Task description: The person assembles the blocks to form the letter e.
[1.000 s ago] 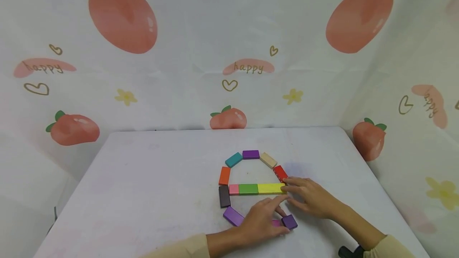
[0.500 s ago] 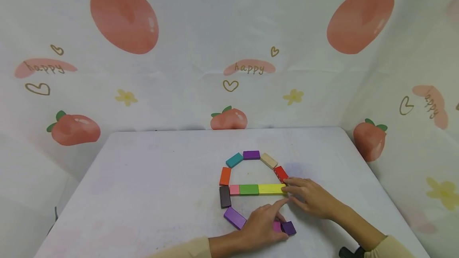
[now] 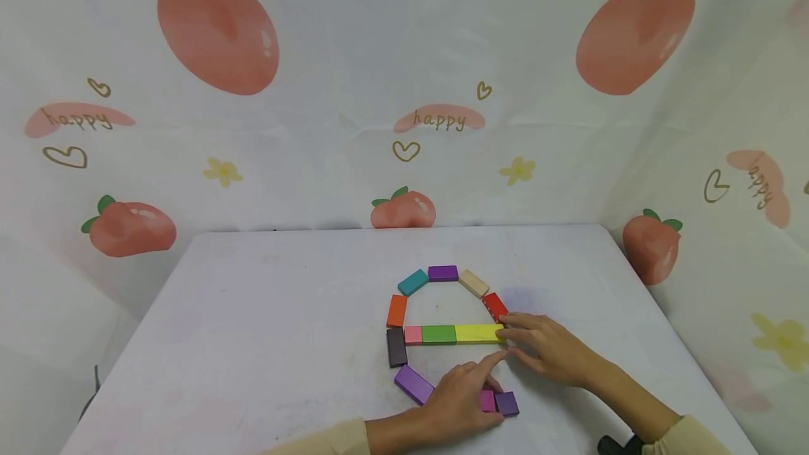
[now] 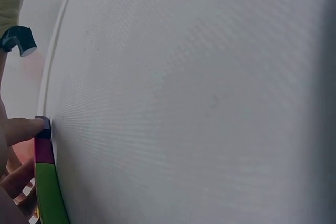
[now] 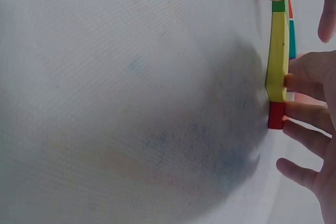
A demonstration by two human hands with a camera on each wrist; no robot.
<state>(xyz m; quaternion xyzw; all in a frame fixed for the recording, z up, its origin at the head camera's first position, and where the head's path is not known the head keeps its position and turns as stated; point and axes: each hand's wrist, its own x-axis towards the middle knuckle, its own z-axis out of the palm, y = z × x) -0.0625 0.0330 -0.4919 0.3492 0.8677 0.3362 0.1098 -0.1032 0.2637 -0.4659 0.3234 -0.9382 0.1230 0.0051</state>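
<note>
My left hand (image 3: pixel 458 399) reaches over the bottom of a ring of coloured wooden blocks. Its thumb and a finger pinch a dark purple block (image 3: pixel 507 404), which lies end to end with a magenta block (image 3: pixel 487 401). Beyond the magenta one, the left wrist view shows a green block (image 4: pixel 50 192), covered by the hand in the head view. Fingertips of my right hand (image 3: pixel 559 351), fairly straight, touch the right end of a yellow block (image 3: pixel 478 333) and the red block (image 3: pixel 495 306) above it.
A pink block (image 3: pixel 413 335) and a green block (image 3: pixel 439 334) continue the yellow crossbar leftward. Teal (image 3: pixel 413 281), orange (image 3: pixel 397 311), black (image 3: pixel 396 347) and lilac (image 3: pixel 413 385) blocks curve down the left. A purple block (image 3: pixel 443 273) and a beige block (image 3: pixel 474 283) top the ring on the white table (image 3: pixel 253 335).
My left hand has brought the dark purple block slightly left and nearer, turning it into line against the magenta block. My right hand stays in place.
</note>
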